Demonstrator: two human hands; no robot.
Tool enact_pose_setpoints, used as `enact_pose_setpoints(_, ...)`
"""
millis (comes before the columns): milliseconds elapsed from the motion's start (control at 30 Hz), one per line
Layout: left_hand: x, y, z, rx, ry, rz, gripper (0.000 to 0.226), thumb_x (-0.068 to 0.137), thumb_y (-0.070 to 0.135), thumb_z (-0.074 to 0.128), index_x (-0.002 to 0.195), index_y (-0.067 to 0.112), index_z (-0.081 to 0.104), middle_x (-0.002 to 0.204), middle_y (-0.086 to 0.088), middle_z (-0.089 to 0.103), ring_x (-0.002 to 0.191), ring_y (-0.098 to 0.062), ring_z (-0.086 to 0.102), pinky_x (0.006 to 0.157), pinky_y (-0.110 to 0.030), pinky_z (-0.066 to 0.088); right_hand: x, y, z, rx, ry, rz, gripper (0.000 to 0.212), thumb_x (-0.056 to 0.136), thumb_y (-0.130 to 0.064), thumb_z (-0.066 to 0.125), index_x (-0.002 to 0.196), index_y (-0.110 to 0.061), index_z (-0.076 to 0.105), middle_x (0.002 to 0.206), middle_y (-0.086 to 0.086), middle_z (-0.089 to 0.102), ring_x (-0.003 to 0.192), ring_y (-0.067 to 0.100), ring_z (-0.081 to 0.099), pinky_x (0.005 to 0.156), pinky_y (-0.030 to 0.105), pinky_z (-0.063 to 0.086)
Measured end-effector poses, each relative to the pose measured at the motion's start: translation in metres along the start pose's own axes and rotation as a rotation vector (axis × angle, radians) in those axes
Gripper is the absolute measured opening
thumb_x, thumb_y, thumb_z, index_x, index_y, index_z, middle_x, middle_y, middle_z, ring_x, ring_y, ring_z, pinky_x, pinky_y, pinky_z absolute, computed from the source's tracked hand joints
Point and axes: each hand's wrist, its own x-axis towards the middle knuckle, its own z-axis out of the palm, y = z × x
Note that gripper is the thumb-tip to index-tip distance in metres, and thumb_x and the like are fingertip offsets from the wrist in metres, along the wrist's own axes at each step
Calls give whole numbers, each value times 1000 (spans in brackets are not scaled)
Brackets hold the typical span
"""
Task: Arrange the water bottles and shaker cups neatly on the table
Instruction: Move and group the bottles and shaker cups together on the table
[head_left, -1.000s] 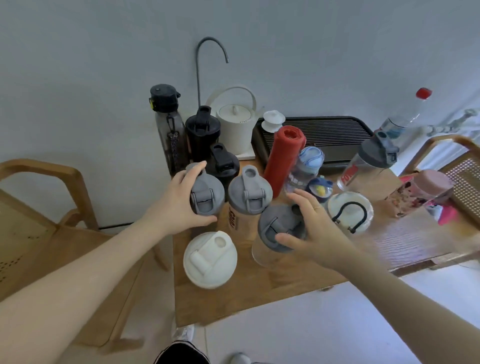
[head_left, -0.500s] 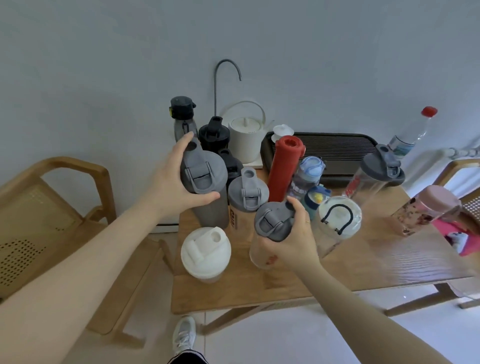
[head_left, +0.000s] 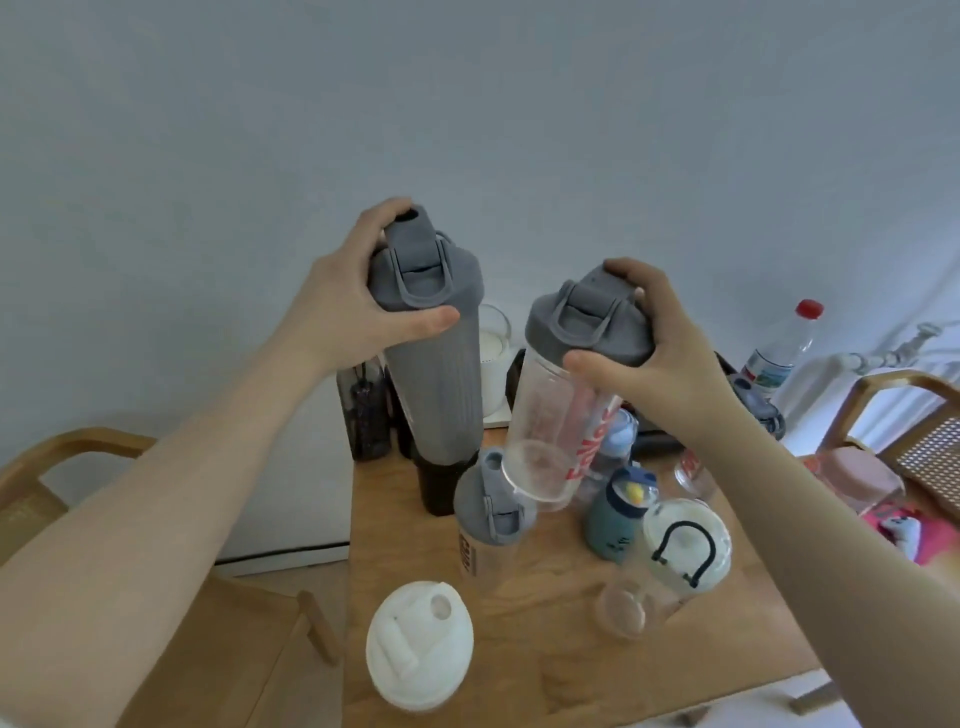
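Nearest me, the white-lidded cup stands at the table's near left edge, with the grey-lidded cup and the looped-lid cup further in. Above them I have two shakers lifted clear of the wood. My right hand curls over the lid of the clear shaker, thumb across the front; my left hand wraps the lid of the grey shaker, farther and higher. Both look empty, so light I'd judge, stiff plastic, smooth-walled. Holding them at the lid rim seems safest, provided the lids are screwed tight. Both forearms reach forward, wrists bent downward.
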Motion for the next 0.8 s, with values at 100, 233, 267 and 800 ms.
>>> enact_pose_setpoints(100,36,-4,-1,-3,5,31,91,46,59,70,129,41,36,102,33,48,92,16,51,77,-2,41,38,-5,6,-10,23,-37,73,57,-43,76,119,-39,38,107,-21,55,98,1,60,82,21,52)
enact_pose_setpoints(233,75,-23,4,-3,-27,78,87,59,39,83,131,34,35,107,23,50,93,3,54,76,-1,38,83,-3,14,-53,43,-73,70,60,-35,80,114,-34,36,111,-7,57,102,14,61,87,30,52)
enact_pose_setpoints(267,83,-30,8,-5,-37,91,85,62,34,83,132,32,35,110,19,50,96,-3,54,78,-5,39,92,-1,16,-68,47,-75,71,62,-31,82,113,-31,35,111,-5,56,101,15,61,86,28,52)
enact_pose_setpoints(800,114,-131,95,-90,-226,-16,92,62,30,84,135,27,29,118,11,42,108,-11,48,91,-26,40,166,85,21,-169,53,97,68,67,-20,81,111,-22,29,98,-22,45,86,-5,52,68,1,44)
